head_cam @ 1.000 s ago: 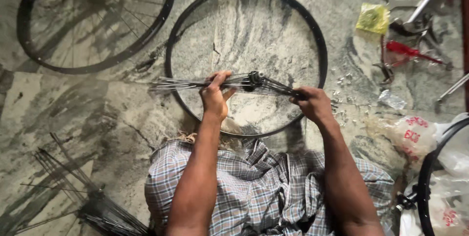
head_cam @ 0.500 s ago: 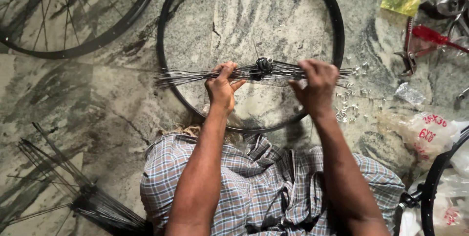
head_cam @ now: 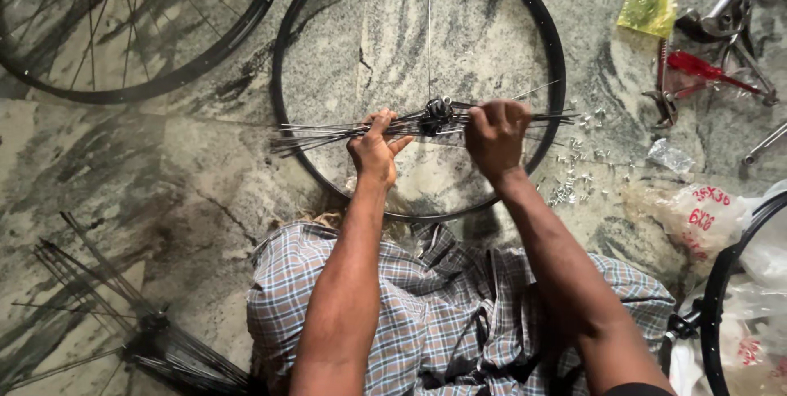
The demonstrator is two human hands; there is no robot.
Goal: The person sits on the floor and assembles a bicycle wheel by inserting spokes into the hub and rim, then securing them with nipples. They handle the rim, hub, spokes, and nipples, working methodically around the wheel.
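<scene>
An empty rim (head_cam: 283, 60) lies flat on the stone floor (head_cam: 164, 175), ringing the work. Over its middle, a hub (head_cam: 435, 113) hangs with its spokes (head_cam: 320, 134) gathered flat to either side. The left hand (head_cam: 375, 150) curls closed on one bundle, the right hand (head_cam: 495, 135) on the other, keeping them from splaying. Nipples (head_cam: 574, 183) lie scattered just right of the rim, within reach.

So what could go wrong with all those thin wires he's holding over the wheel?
The spokes fan loosely from the hub, gripped only by the left hand and right hand; they might tangle, bend or poke fingers. Their tips overhang the bare rim and could snag on it. The small spoke nipples lie scattered on the stone floor beside the right arm and could easily get knocked away.
</scene>
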